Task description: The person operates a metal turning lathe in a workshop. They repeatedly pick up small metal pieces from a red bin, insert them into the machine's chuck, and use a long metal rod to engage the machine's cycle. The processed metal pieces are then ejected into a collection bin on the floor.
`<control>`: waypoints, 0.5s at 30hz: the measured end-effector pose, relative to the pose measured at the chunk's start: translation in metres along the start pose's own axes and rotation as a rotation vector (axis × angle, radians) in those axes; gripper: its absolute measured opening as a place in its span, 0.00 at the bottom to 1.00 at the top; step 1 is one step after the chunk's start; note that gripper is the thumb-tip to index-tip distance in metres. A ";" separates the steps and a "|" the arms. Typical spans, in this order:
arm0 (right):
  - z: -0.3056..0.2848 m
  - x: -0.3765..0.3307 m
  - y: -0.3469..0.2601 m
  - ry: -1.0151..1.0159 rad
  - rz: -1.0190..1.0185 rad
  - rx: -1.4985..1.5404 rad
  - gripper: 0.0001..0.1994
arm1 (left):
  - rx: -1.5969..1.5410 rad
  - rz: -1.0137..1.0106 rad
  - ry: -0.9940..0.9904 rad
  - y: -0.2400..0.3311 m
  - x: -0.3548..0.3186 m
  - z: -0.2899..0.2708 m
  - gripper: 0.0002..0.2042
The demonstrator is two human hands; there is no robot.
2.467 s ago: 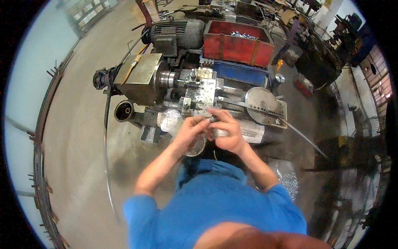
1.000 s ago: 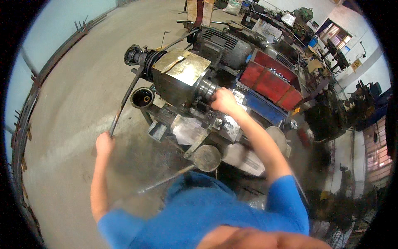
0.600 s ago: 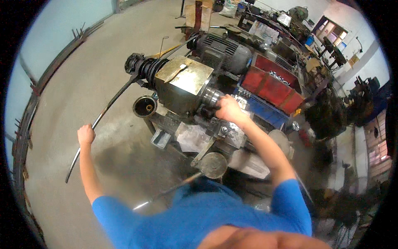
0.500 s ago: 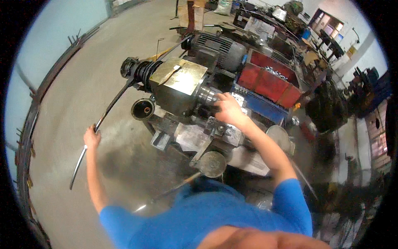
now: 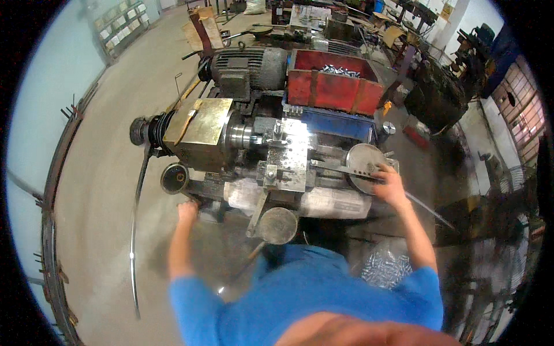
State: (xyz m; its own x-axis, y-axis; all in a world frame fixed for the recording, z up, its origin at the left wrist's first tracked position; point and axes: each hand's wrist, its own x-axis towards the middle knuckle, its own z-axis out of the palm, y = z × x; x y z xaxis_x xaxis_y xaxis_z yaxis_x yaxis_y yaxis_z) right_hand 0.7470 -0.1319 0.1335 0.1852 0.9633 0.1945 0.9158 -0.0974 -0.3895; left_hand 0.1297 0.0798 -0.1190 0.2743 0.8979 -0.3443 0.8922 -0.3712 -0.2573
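Observation:
A lathe-like machine with a brass-topped headstock [image 5: 199, 124] stands before me. My left hand [image 5: 187, 211] is closed at the front left of its bed, beside a round dark cup [image 5: 174, 178]; whatever lies in the fingers is hidden. A long bent lever [image 5: 136, 216] hangs down left of that hand, untouched. At the right, my right hand [image 5: 389, 183] has its fingers apart at the end of a flat perforated bar [image 5: 340, 168], over a round metal disc [image 5: 363, 154]. Between the hands sit the shiny spindle [image 5: 241, 137] and the tool slide [image 5: 288, 158].
Behind the machine are a ribbed motor [image 5: 248, 69] and a red bin [image 5: 334, 89] of small metal parts, above a blue tray [image 5: 340, 124]. A second round disc [image 5: 278, 225] juts toward me. More small metal pieces [image 5: 386, 268] lie in a pile at lower right.
My left hand has let go of the long lever and moved right to the bed. My right hand has gone from the spindle to the right-hand disc. The view has shifted.

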 end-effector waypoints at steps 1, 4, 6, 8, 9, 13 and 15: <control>-0.003 -0.009 0.017 0.027 0.054 -0.061 0.20 | 0.000 -0.007 0.074 0.001 -0.004 -0.009 0.14; -0.016 -0.032 0.070 0.045 0.294 -0.212 0.24 | -0.201 -0.111 0.158 0.004 -0.023 -0.014 0.12; -0.015 -0.062 0.140 0.048 0.457 -0.386 0.26 | -0.446 -0.171 0.232 0.004 -0.041 -0.020 0.16; -0.010 -0.116 0.231 -0.022 0.660 -0.538 0.27 | -0.398 -0.120 0.026 0.008 -0.061 -0.047 0.18; -0.008 -0.139 0.266 -0.088 0.751 -0.619 0.26 | -0.376 -0.103 -0.080 0.011 -0.075 -0.058 0.20; 0.005 -0.152 0.252 -0.101 0.876 -0.675 0.20 | -0.808 0.073 -0.252 0.047 -0.156 -0.111 0.22; 0.006 -0.171 0.216 -0.045 0.814 -0.689 0.15 | -1.024 0.186 -0.286 0.075 -0.192 -0.133 0.21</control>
State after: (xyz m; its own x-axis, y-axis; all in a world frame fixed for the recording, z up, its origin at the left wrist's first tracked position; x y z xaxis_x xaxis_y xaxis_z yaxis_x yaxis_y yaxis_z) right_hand 0.9111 -0.3163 0.0108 0.8316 0.5514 0.0659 0.5290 -0.8226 0.2085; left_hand 0.1915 -0.0883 0.0480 0.4611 0.7099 -0.5324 0.7575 -0.0024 0.6529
